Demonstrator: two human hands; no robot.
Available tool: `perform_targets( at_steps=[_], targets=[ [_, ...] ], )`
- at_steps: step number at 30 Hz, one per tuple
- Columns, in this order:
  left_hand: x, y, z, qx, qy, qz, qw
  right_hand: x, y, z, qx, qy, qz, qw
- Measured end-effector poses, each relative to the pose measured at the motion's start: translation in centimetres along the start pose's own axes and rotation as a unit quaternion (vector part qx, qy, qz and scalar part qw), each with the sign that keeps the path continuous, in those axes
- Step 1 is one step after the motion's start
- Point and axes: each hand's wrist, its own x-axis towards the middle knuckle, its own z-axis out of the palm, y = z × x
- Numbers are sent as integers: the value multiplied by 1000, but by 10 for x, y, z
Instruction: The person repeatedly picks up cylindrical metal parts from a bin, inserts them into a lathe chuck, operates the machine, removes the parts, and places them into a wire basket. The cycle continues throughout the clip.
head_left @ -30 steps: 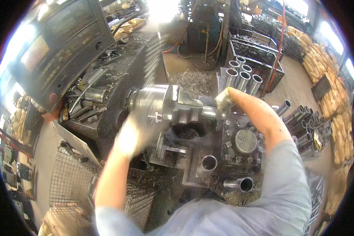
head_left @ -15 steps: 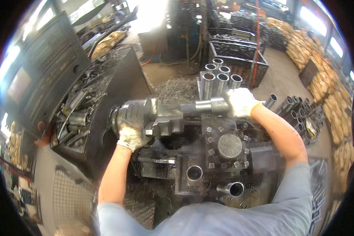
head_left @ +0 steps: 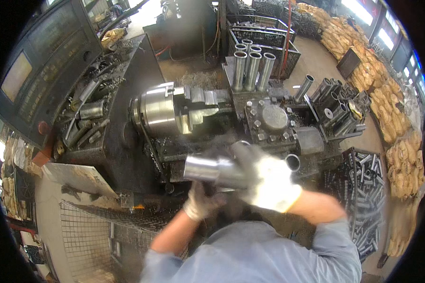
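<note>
A shiny metal tube with a stepped outside lies crosswise close in front of me. My right hand, in a white glove with a dark grip side, is wrapped round its right part; motion blurs the fingers. Just beneath the tube's left end is my gloved left hand, thumb and fingers apart, the fingertips hidden behind the tube. Beyond them is a lathe chuck with stepped jaws, nothing visible between them. To its right sits a bolted tool post. The open end of another tube shows beside my right hand.
Several tubes stand upright behind the tool post. More tubes lean in a rack at right, above a crate of short metal pieces. The machine's chip-strewn housing and control panel are on the left.
My left hand has left the chuck and come down toward my body. My right hand has brought the tube from beside the jaws nearer to me. The head view has shifted.
</note>
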Motion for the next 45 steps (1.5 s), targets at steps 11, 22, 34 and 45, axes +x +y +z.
perform_targets(
  at_steps=[11, 22, 34, 45],
  targets=[
    [-36, -101, -40, -56, 138, -84, 985, -82, 109, 189, 276, -274, 247, 888],
    [-57, -109, -56, 147, 193, -29, 970, -123, 114, 52, 224, -206, 156, 940],
    [-9, -121, 35, 524, 76, 331, 781, -102, 150, 58, 303, 81, 225, 922],
    [-84, -75, -80, -190, 138, -8, 972, -117, 118, 102, 9, -287, 120, 950]
  ],
)
